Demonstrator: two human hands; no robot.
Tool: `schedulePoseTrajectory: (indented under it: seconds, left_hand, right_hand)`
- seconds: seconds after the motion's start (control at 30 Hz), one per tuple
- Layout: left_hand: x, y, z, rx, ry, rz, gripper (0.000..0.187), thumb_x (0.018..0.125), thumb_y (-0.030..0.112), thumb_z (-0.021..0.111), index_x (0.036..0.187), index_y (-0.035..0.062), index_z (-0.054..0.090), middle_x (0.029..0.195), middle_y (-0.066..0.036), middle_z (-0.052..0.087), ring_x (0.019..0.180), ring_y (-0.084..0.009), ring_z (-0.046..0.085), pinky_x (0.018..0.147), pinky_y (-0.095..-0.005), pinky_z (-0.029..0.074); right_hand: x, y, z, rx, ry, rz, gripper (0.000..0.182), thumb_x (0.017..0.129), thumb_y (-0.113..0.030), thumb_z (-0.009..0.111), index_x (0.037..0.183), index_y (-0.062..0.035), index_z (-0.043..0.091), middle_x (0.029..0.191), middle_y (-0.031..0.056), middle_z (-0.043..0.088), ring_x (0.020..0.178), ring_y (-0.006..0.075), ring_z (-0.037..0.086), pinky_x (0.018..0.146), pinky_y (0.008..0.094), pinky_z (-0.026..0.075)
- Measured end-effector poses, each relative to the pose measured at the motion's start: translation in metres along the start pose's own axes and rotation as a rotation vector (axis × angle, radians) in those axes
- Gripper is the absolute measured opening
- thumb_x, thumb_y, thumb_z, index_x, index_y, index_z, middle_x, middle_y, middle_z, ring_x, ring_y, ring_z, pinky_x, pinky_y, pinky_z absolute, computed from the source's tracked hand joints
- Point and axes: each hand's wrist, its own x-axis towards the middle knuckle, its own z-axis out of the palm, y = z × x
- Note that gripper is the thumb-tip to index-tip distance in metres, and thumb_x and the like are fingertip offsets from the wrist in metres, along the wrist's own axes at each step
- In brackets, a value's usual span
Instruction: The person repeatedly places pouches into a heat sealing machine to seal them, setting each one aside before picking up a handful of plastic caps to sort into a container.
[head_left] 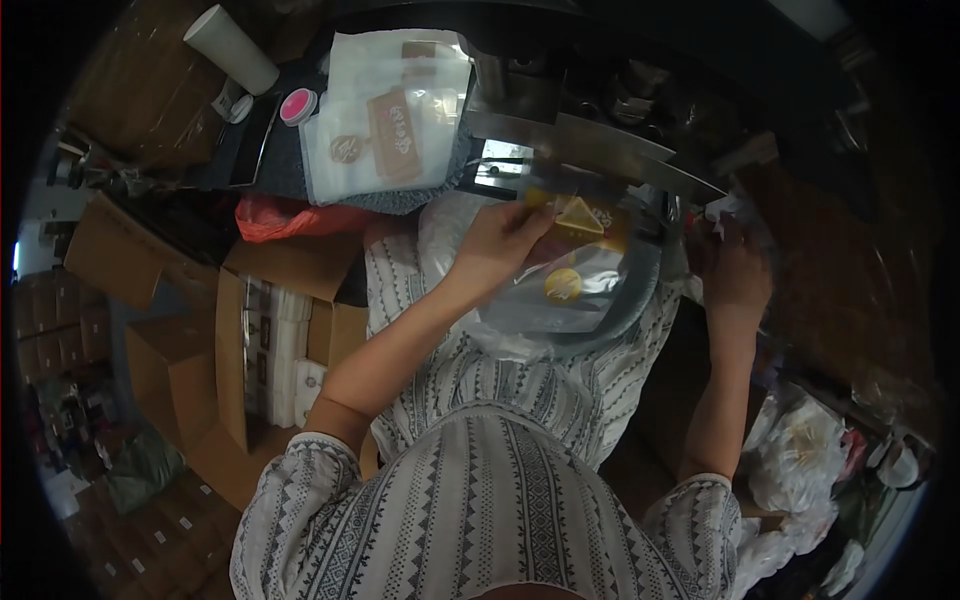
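Observation:
My left hand [503, 243] is closed, thumb and fingers pinching the upper left edge of a clear plastic pouch [597, 285] with a yellow-brown printed band and a round yellow mark. The pouch lies over a grey-blue basin [648, 300] on my lap, beside crumpled clear plastic. Off to the right, my right hand [738, 280] reaches forward with curled fingers among small white and red wrappers [716, 212] at the edge of the work surface. What it grips there I cannot tell.
A stack of printed pouches [350, 120] lies on a grey towel at the back left, near a white cup [230, 48] and a pink-topped jar [298, 106]. Metal machine plates [615, 140] stand ahead. An open cardboard box [232, 360] is left; plastic bags [800, 450] are right.

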Motion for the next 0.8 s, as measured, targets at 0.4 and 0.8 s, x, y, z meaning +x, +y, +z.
schedulePoseTrajectory:
  seconds: [0.4, 0.8]
  left_hand:
    - [-0.031, 0.003, -0.109, 1.624, 0.582, 0.689, 0.041, 0.081, 0.018, 0.066, 0.119, 0.0076, 0.054, 0.112, -0.014, 0.057, 0.101, -0.0314, 0.054, 0.088, -0.0498, 0.037]
    - [-0.053, 0.02, -0.098, 1.308, 0.656, 0.729, 0.014, 0.079, 0.008, 0.065, 0.093, 0.0076, 0.065, 0.085, -0.01, 0.063, 0.077, -0.03, 0.062, 0.065, -0.035, 0.049]
  right_hand:
    - [0.005, 0.027, 0.009, 0.224, -0.298, -0.037, 0.013, 0.079, -0.005, 0.057, 0.09, -0.0031, 0.063, 0.09, 0.0188, 0.061, 0.086, 0.0381, 0.061, 0.072, 0.0442, 0.049]
    - [-0.008, 0.0, -0.038, 1.063, -0.333, 0.197, 0.022, 0.092, -0.015, 0.053, 0.111, -0.0054, 0.059, 0.108, 0.0137, 0.064, 0.095, 0.027, 0.063, 0.082, 0.0384, 0.048]
